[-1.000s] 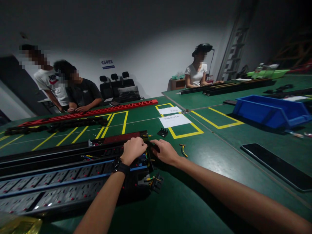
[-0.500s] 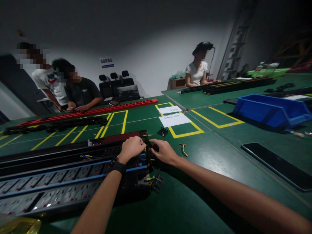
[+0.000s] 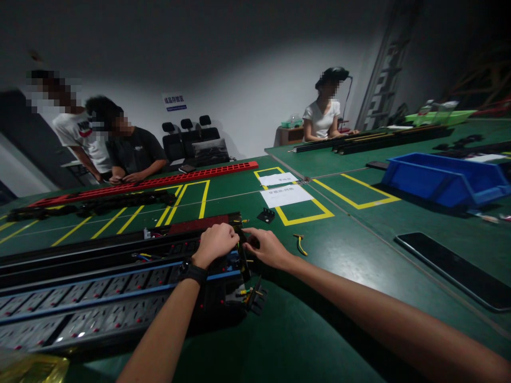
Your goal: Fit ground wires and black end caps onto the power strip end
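Long black socket strips (image 3: pixel 112 287) with blue edges lie side by side at the lower left. My left hand (image 3: pixel 217 242), with a dark watch on the wrist, is closed at the right end of the rear strip; what its fingers hold is hidden. My right hand (image 3: pixel 269 247) comes from the right, thumb and fingers bent against a dark end piece (image 3: pixel 244 255) of the same strip. Its fingertips are too dark to make out fully. Nearer me, a black end cap (image 3: pixel 256 299) with yellow-green wires hangs at another strip's end.
A short yellow wire (image 3: pixel 301 244) and a small black bracket (image 3: pixel 266 215) lie beyond my hands. To the right are a phone (image 3: pixel 455 270) and a blue bin (image 3: pixel 443 181). White papers (image 3: pixel 285 196) lie mid-table. Three people are across the table.
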Demonstrator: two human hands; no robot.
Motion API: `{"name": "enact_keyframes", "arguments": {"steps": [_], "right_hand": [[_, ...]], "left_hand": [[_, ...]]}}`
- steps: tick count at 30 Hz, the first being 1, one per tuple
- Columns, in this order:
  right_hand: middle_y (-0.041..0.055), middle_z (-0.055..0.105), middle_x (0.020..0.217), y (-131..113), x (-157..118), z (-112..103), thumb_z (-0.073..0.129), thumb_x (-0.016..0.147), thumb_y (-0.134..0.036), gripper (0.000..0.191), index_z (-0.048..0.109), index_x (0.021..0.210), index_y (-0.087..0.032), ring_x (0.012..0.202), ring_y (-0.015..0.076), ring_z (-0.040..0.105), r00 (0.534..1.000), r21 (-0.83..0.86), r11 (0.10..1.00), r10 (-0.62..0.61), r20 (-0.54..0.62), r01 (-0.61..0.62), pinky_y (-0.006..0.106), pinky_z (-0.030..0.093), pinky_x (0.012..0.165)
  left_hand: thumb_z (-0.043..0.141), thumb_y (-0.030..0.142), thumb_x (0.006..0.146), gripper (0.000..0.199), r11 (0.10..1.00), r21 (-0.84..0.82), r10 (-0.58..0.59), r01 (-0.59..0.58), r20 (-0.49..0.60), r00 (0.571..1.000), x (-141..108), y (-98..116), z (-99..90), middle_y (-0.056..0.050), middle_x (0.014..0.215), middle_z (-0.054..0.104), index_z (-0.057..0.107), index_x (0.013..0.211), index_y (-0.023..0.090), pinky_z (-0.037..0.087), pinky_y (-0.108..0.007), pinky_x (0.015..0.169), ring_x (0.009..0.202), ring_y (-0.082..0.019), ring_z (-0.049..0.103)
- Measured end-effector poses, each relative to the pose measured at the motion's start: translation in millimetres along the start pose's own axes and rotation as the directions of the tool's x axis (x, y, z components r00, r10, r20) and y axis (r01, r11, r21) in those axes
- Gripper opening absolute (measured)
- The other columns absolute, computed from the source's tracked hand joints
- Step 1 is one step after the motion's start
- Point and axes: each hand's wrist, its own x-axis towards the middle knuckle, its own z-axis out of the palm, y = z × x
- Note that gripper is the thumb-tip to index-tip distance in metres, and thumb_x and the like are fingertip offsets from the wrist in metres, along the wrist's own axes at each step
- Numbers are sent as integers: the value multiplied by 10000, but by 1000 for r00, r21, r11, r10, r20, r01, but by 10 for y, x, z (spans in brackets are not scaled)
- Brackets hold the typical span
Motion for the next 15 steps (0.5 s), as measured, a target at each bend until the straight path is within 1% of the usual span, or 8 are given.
{"name": "enact_keyframes", "arguments": {"steps": [3,5,10,15], "right_hand": [[118,780,1175,4,-7,14,665,919,-184,532,627,1449,-209,1014,254,708,996,-47,996,-76,45,78,347,516,875],[130,760,1239,14,-11,26,637,914,-134,563,609,1472,-206,1060,258,690,992,-60,992,-108,58,112,363,510,923],[145,753,1204,58,-13,60,594,904,-73,594,588,1490,-170,1033,256,667,989,-63,988,-136,59,139,368,508,916],[132,745,1124,73,-13,57,588,877,-28,612,601,1470,-181,958,246,639,982,-44,984,-170,83,174,354,495,860]], "left_hand": [[530,337,888,273,1000,7,8,-8,-12,1000,-11,6,-2,-113,969,812,792,876,263,549,-351,805,984,-325,766],[514,331,897,294,1000,18,18,-18,-19,1000,-18,8,-1,-113,972,813,801,885,265,552,-358,810,987,-328,767],[487,350,927,341,998,52,32,-30,-26,999,-24,-1,24,-125,1002,816,816,935,260,563,-383,836,1002,-339,768],[428,355,966,401,994,102,52,-49,-29,998,-10,-14,50,-137,1063,813,816,973,250,572,-429,869,1024,-353,766]]}}
